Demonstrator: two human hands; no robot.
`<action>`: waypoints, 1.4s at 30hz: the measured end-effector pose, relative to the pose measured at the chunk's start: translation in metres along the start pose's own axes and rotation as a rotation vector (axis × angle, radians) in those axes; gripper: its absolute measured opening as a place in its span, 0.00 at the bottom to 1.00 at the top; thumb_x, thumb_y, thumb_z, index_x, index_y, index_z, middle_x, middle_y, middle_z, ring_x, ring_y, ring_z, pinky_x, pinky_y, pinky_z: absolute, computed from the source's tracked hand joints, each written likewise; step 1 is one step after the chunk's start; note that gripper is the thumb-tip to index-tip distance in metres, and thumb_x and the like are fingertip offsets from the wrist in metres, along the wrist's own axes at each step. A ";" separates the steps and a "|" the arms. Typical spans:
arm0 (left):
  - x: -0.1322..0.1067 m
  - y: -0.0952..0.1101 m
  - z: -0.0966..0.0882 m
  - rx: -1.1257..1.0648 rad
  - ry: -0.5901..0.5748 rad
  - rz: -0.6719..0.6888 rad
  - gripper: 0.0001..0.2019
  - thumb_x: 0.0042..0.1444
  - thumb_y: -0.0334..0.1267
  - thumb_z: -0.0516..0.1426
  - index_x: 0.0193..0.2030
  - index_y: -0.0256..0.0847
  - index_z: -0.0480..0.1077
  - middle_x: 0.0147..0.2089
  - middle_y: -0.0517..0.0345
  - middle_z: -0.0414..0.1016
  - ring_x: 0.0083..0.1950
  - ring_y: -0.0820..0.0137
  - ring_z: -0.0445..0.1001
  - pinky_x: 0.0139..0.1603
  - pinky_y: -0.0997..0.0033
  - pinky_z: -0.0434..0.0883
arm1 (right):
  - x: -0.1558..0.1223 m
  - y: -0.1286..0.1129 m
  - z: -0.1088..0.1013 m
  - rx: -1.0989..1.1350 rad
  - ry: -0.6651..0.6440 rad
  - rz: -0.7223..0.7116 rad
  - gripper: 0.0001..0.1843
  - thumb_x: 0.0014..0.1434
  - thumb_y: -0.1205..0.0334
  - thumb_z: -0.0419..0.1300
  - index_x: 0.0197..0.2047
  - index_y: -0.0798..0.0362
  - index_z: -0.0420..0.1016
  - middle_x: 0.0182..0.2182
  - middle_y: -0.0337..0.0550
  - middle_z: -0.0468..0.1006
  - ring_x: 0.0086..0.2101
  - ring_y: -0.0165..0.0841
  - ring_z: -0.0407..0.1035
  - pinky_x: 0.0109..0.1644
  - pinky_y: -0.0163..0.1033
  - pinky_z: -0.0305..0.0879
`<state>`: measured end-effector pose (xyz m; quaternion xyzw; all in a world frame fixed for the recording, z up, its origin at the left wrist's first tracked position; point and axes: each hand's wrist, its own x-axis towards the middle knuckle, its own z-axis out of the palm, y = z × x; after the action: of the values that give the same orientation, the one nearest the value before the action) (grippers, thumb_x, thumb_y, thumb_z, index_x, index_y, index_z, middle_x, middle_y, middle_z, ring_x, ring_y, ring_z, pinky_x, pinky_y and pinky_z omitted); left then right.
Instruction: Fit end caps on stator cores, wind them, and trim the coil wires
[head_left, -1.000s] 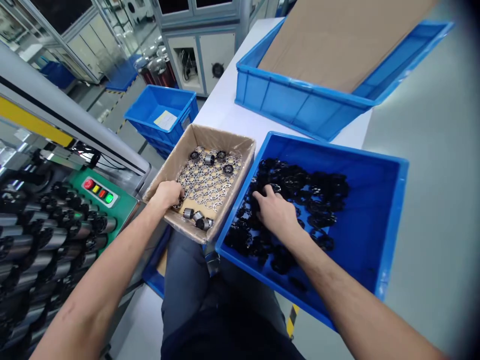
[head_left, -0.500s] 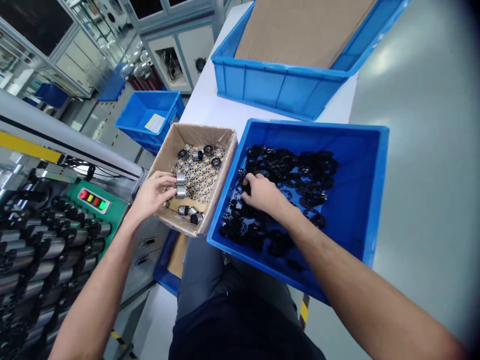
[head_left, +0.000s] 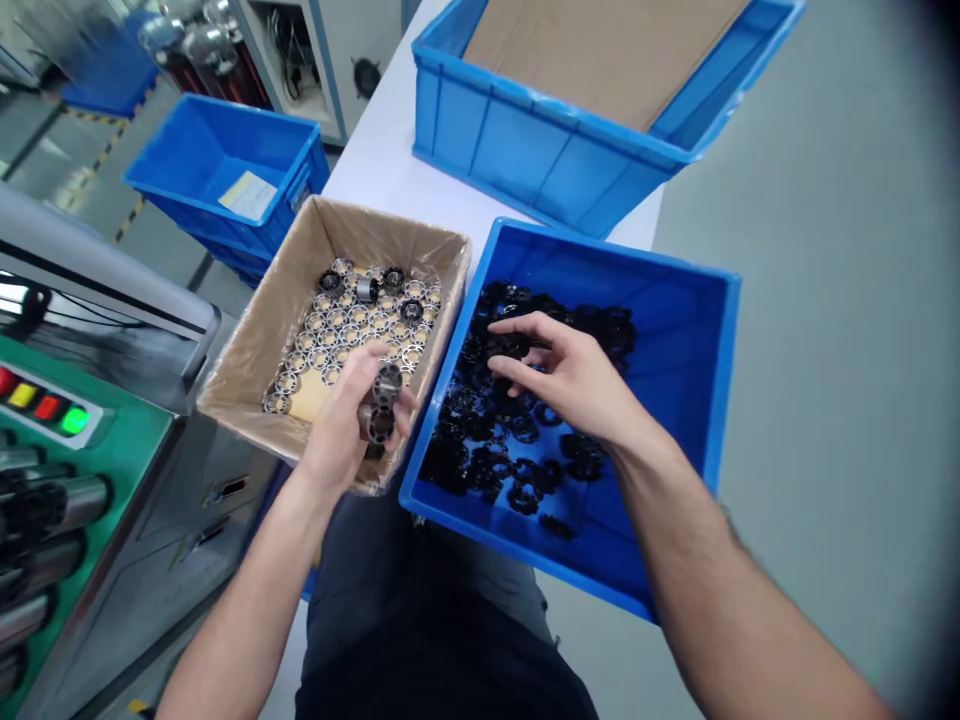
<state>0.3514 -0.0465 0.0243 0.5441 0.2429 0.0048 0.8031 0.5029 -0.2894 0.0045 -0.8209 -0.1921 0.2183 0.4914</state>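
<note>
Left hand (head_left: 341, 430) grips two metal cores (head_left: 379, 405) at carton's (head_left: 251, 345) near edge. Right hand (head_left: 577, 378) open over black rings (head_left: 487, 455). Judgement: lifting one needs a fingertip pinch.

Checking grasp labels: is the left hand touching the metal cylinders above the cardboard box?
Touching. The head view shows the left hand with fingers closed around the metal cylinders, over the cardboard box at its near corner.

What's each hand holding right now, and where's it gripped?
The left hand grips two small metal cylinders around their sides, ends showing. The right hand is spread open over the black rings, apparently holding nothing.
</note>
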 end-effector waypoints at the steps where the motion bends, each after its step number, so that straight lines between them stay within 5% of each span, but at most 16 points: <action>1: -0.002 -0.002 0.002 -0.004 -0.010 0.013 0.30 0.72 0.70 0.67 0.61 0.46 0.71 0.35 0.64 0.80 0.26 0.70 0.76 0.22 0.75 0.71 | -0.005 -0.008 0.002 0.083 0.031 -0.069 0.26 0.67 0.47 0.79 0.63 0.48 0.88 0.43 0.40 0.90 0.31 0.32 0.79 0.35 0.38 0.81; 5: -0.007 -0.008 0.014 -0.052 -0.037 0.080 0.29 0.76 0.73 0.62 0.48 0.47 0.70 0.33 0.63 0.73 0.27 0.71 0.72 0.23 0.75 0.70 | -0.022 -0.048 0.021 0.234 0.052 -0.231 0.19 0.61 0.56 0.86 0.54 0.46 0.92 0.44 0.38 0.90 0.26 0.25 0.69 0.27 0.33 0.73; 9: -0.010 -0.014 0.018 -0.054 -0.062 0.119 0.28 0.81 0.73 0.56 0.57 0.49 0.74 0.32 0.63 0.74 0.26 0.70 0.71 0.25 0.75 0.68 | -0.021 -0.070 0.046 0.273 -0.003 -0.293 0.20 0.62 0.51 0.90 0.53 0.43 0.94 0.47 0.40 0.93 0.36 0.33 0.84 0.37 0.36 0.84; 14: -0.016 -0.019 0.012 0.032 -0.035 0.116 0.33 0.83 0.74 0.53 0.78 0.53 0.73 0.32 0.60 0.80 0.26 0.70 0.73 0.26 0.75 0.69 | -0.014 -0.058 0.068 0.337 -0.009 -0.272 0.22 0.63 0.44 0.88 0.54 0.43 0.95 0.45 0.41 0.92 0.38 0.38 0.85 0.38 0.42 0.86; 22: -0.017 -0.015 0.016 0.039 -0.038 0.154 0.28 0.84 0.65 0.57 0.79 0.53 0.75 0.43 0.57 0.81 0.31 0.71 0.74 0.29 0.76 0.73 | -0.018 -0.049 0.063 0.330 -0.002 -0.279 0.20 0.62 0.50 0.90 0.55 0.41 0.97 0.46 0.42 0.92 0.40 0.37 0.83 0.34 0.38 0.78; 25: -0.017 -0.014 0.015 0.060 -0.066 0.194 0.25 0.85 0.61 0.57 0.78 0.53 0.76 0.43 0.58 0.80 0.32 0.71 0.74 0.30 0.75 0.74 | -0.019 -0.047 0.065 0.321 0.026 -0.324 0.21 0.62 0.47 0.90 0.55 0.40 0.97 0.45 0.42 0.92 0.43 0.39 0.85 0.42 0.43 0.84; 28: -0.020 -0.013 0.015 0.066 -0.087 0.178 0.28 0.85 0.65 0.57 0.79 0.54 0.75 0.39 0.60 0.79 0.27 0.72 0.71 0.28 0.74 0.72 | -0.020 -0.046 0.066 0.301 0.043 -0.421 0.18 0.62 0.49 0.90 0.54 0.38 0.98 0.44 0.42 0.92 0.44 0.40 0.86 0.50 0.48 0.87; 32: -0.021 -0.012 0.017 0.080 -0.107 0.185 0.37 0.81 0.73 0.58 0.83 0.52 0.73 0.37 0.59 0.81 0.29 0.69 0.75 0.30 0.71 0.72 | -0.022 -0.048 0.064 0.394 0.006 -0.356 0.19 0.60 0.51 0.91 0.53 0.40 0.97 0.41 0.40 0.89 0.36 0.37 0.84 0.39 0.45 0.86; 34: -0.018 -0.012 0.016 0.048 -0.077 0.223 0.39 0.78 0.76 0.61 0.79 0.49 0.76 0.35 0.59 0.81 0.29 0.68 0.78 0.29 0.71 0.72 | -0.023 -0.051 0.061 0.444 0.031 -0.316 0.20 0.62 0.50 0.90 0.54 0.41 0.95 0.42 0.40 0.89 0.34 0.36 0.82 0.34 0.43 0.84; 36: -0.012 -0.011 0.015 -0.008 0.061 0.272 0.34 0.76 0.77 0.63 0.62 0.46 0.81 0.41 0.56 0.86 0.32 0.68 0.82 0.27 0.73 0.72 | -0.024 -0.055 0.057 0.482 0.072 -0.299 0.19 0.68 0.49 0.86 0.58 0.41 0.91 0.43 0.40 0.89 0.33 0.35 0.82 0.32 0.40 0.82; 39: -0.003 -0.007 0.013 -0.073 0.288 0.289 0.33 0.74 0.76 0.62 0.42 0.45 0.67 0.50 0.53 0.90 0.33 0.70 0.84 0.25 0.76 0.70 | -0.026 -0.060 0.052 0.547 0.036 -0.286 0.14 0.74 0.50 0.81 0.56 0.39 0.84 0.41 0.37 0.89 0.32 0.33 0.82 0.31 0.38 0.81; 42: -0.001 -0.003 0.014 -0.080 0.265 0.235 0.24 0.76 0.66 0.63 0.48 0.47 0.71 0.32 0.65 0.81 0.24 0.72 0.74 0.25 0.75 0.70 | -0.026 -0.062 0.050 0.545 -0.009 -0.327 0.19 0.66 0.55 0.87 0.48 0.41 0.81 0.40 0.36 0.89 0.35 0.34 0.85 0.38 0.37 0.85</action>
<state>0.3554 -0.0602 0.0259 0.5308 0.2810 0.1800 0.7790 0.4478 -0.2399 0.0435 -0.6163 -0.2579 0.1835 0.7211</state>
